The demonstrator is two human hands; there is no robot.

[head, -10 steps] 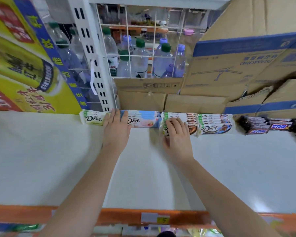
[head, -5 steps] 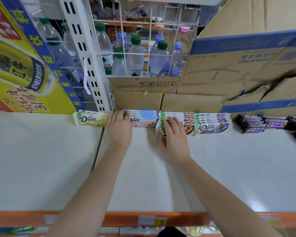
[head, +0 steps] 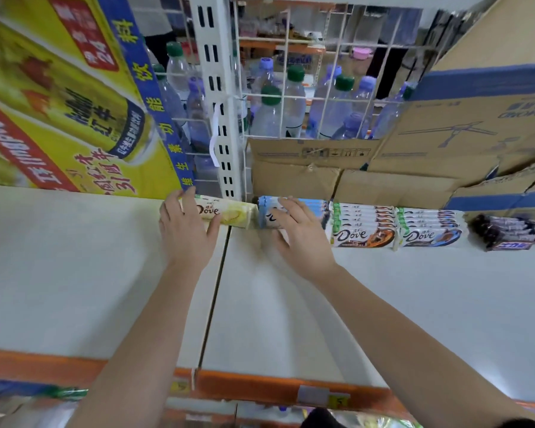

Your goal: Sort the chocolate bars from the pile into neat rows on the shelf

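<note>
Two hands work at the back row. The left hand [head: 186, 230] grips the yellow bars [head: 232, 213], fingers curled over their left end, thumb on the front. The right hand [head: 300, 233] lies flat, fingers spread, on the blue bars [head: 267, 216] just beside. Further right, brown bars [head: 365, 223] stand squared against the cartons [head: 383, 186], while the dark bars [head: 507, 230] look looser. No pile shows on the shelf [head: 383, 304], so sorting seems nearly done, with squaring-up left.

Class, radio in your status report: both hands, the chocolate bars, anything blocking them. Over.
Left hand holds yellow Dove bar by its left end. Right hand flat on blue Dove stack. Nothing blocking either.
</note>
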